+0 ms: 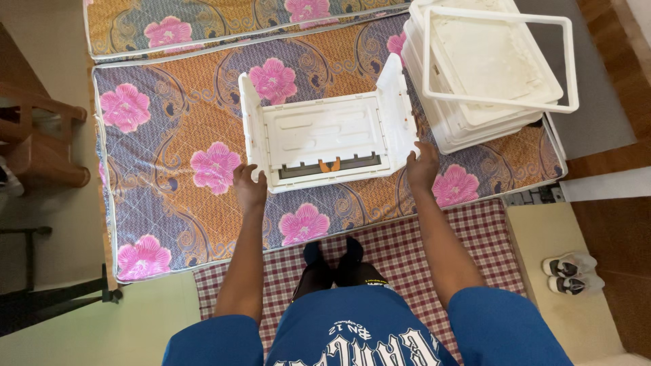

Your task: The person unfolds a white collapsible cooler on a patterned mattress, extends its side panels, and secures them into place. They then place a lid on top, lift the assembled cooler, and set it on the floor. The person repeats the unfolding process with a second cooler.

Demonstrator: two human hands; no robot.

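Soft, even daylight over a sharp, wide-angle view.

The room is bright without harsh glare; the white frame (500, 61) and the white panel (325, 132) look near washed out, their detail thin. Shadows are faint and short, gathering under the arms and at the dim left edge by the chair (41, 135). Straight lines bow outward toward the corners. Focus holds throughout, with no motion blur.

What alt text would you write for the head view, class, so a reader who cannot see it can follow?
A person's left hand and right hand grip the two ends of a white plastic panel lying on a floral mattress. A stack of white trays sits to its right, and a checked mat lies underfoot.
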